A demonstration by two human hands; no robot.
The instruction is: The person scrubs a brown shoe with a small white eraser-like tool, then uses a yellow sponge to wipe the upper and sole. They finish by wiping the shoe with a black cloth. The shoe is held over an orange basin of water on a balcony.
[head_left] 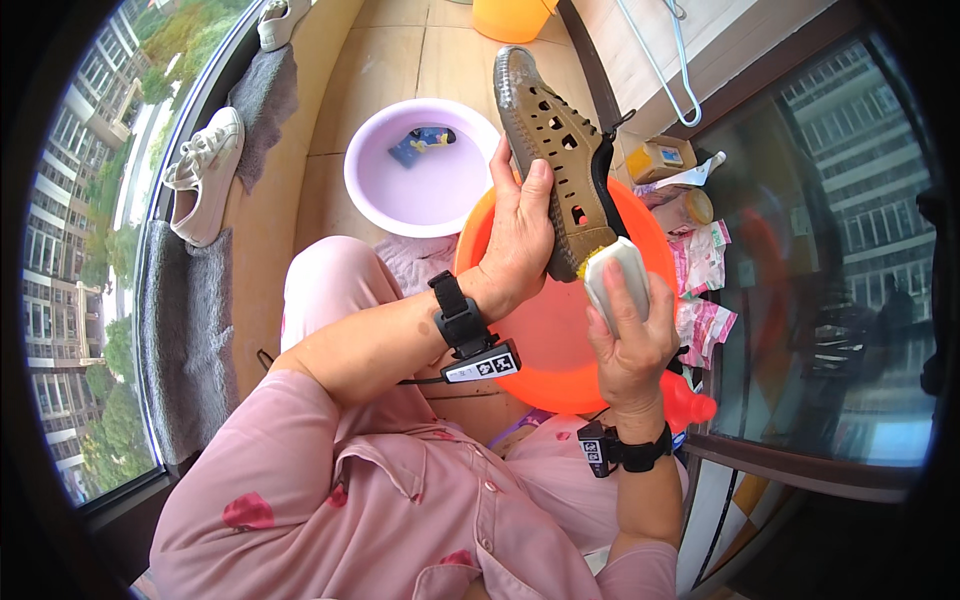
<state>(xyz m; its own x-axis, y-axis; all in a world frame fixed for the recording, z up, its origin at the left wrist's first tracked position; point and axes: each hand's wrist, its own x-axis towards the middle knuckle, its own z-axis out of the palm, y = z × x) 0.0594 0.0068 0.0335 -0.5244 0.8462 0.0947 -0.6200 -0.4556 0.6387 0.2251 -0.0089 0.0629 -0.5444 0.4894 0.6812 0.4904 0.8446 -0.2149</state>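
My left hand [521,217] grips a brown perforated shoe [559,142] by its sole, toe pointing away from me. A trace of whitish foam shows on the toe. In my right hand [634,345] is a scrubbing brush [619,281] with a white back and yellow bristles. Those bristles press against the heel end of the shoe. Below both hands stands an orange basin [551,390] holding cloudy liquid. The palm side of my right hand is hidden.
A lilac basin [360,180] with water and a blue patterned cloth [416,146] stands ahead. White sneakers [210,176] rest on grey towels [191,330] along the left window ledge. Packets [701,259], a jar [694,208] and a red bottle [686,405] line the right side.
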